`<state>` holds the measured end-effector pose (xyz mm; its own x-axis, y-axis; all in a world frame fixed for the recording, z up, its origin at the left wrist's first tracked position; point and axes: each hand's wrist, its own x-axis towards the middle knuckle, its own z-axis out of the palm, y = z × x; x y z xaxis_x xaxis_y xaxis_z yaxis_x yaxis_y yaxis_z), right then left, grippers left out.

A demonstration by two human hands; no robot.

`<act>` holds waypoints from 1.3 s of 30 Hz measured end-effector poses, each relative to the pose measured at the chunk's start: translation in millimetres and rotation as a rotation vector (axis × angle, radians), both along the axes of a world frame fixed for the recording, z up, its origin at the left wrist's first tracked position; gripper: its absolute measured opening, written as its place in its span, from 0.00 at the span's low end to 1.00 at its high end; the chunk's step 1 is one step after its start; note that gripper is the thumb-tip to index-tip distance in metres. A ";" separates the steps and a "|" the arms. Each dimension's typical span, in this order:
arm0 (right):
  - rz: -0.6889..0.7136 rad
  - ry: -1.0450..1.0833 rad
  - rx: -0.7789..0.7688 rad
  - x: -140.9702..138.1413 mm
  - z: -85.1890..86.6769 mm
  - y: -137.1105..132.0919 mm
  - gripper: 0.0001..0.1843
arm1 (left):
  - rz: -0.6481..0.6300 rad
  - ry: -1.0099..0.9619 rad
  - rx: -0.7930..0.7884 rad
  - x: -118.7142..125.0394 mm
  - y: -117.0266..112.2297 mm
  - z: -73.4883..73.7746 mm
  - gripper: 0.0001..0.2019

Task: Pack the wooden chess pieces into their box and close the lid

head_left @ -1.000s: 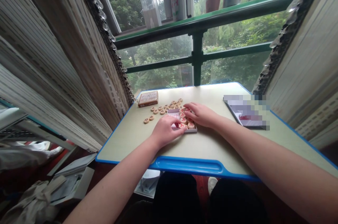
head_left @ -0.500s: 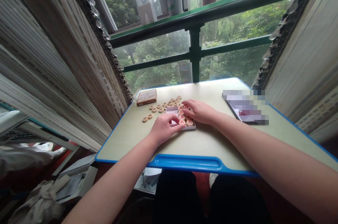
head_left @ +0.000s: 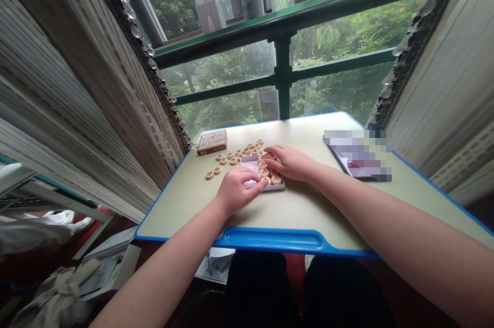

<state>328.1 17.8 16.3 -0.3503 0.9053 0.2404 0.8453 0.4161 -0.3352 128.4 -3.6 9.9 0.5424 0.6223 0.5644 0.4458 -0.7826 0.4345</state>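
Note:
A shallow white box (head_left: pixel 282 187) sits mid-table, its right part filled with rows of round xiangqi pieces (head_left: pixel 276 179) marked in red. Its left part shows a bare, lined bottom. My left hand (head_left: pixel 238 187) reaches over the box's near left side, thumb and fingers apart, the thumb tip by the near red pieces. From the right comes my right hand (head_left: pixel 290 161), fingers spread over the far red pieces and partly hiding them; contact is hard to make out. Behind and left of the box lie several dark-marked xiangqi pieces (head_left: pixel 233 161) loose on the table.
A brown-edged box lid (head_left: pixel 212 141) lies at the table's back left. On the right rests a dark flat item (head_left: pixel 358 160), partly blurred. The small table (head_left: pixel 173 204) has a blue rim and front groove (head_left: pixel 272 238). Curtains (head_left: pixel 96 70) hang on both sides.
My left hand's fingers have spread and drawn back slightly left from the red pieces, uncovering more of the box's bottom. My right hand stays nearly in place. The view has shifted slightly.

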 end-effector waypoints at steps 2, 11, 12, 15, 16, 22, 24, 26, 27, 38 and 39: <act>0.006 -0.001 0.003 0.0 -0.5 0.7 0.24 | -0.011 0.001 0.014 0.0 0.6 -0.7 0.11; 0.021 -0.012 0.009 0.8 -0.4 1.2 0.23 | -0.013 -0.005 0.027 0.9 0.8 -1.3 0.10; 0.025 -0.010 0.010 1.0 -0.9 1.7 0.23 | -0.011 -0.002 0.026 0.7 1.0 -1.5 0.10; 0.030 -0.002 0.012 1.5 -2.0 2.9 0.23 | 0.007 0.007 0.039 0.1 1.8 -2.5 0.09; 0.030 -0.001 0.012 1.5 -2.1 3.1 0.23 | 0.013 0.013 0.045 0.0 2.1 -2.9 0.09; 0.029 -0.002 0.001 1.4 -0.4 1.7 0.22 | 0.012 0.033 0.054 0.1 3.1 -4.2 0.11; 0.028 0.000 -0.004 1.4 -0.1 1.5 0.22 | 0.012 0.033 0.058 -0.1 3.5 -4.5 0.11; 0.031 0.006 -0.009 1.5 -0.2 1.6 0.22 | 0.012 0.033 0.068 -0.5 4.0 -4.9 0.11; 0.033 0.010 -0.011 1.6 -0.3 1.8 0.22 | 0.012 0.033 0.074 -0.6 4.2 -5.0 0.11; -0.001 0.045 -0.021 1.1 2.9 -0.6 0.22 | 0.051 0.008 0.144 -1.1 2.3 -2.9 0.13; -0.015 0.050 -0.017 1.1 2.9 -0.6 0.21 | 0.050 0.008 0.151 -1.4 2.0 -2.8 0.14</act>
<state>329.1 17.2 19.3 -0.3250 0.9142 0.2420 0.8333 0.3979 -0.3839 127.1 -1.6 7.0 0.5175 0.5575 0.6492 0.4891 -0.8152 0.3102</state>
